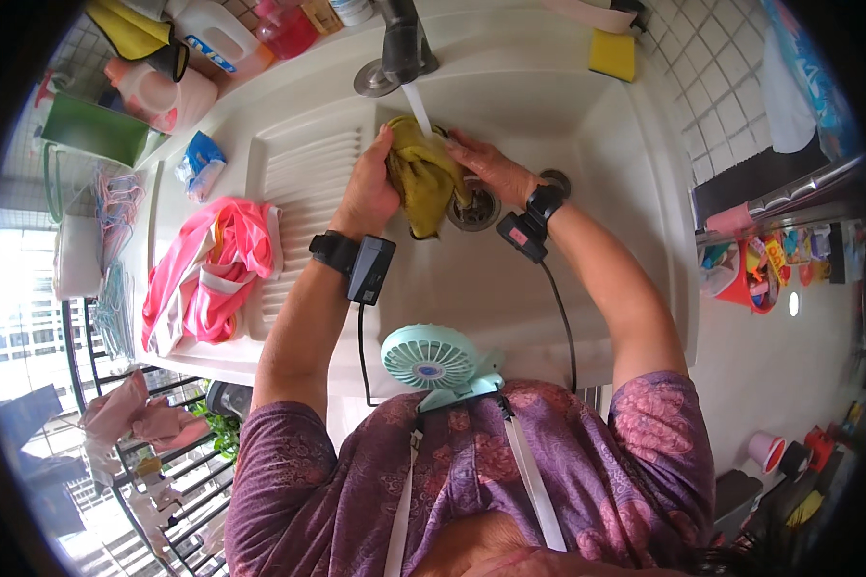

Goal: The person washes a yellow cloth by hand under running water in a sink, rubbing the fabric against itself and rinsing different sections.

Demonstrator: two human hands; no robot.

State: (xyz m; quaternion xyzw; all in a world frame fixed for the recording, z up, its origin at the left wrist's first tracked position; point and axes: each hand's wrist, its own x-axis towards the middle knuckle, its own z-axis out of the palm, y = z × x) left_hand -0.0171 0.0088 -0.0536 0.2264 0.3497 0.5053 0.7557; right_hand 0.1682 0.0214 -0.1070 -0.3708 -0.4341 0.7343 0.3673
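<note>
A yellow-green cloth [421, 178] hangs bunched between my hands under a stream of water [418, 108] from the dark tap [401, 43]. My left hand [368, 188] grips its left side, thumb up along the edge. My right hand [494, 171] pinches the upper right part of the cloth, close to the water. Below the cloth's right side lies the round drain [475, 205] of the white sink [597, 260]. Each wrist wears a black strap with a small box on a cable.
Left on the ribbed washboard [308, 202] side rests a pink and white garment [216, 274], with a blue packet [200, 165] behind it. Bottles [216, 38] line the back left. A yellow sponge [612, 55] sits at the back right rim. A mint-green fan [430, 357] hangs at my chest.
</note>
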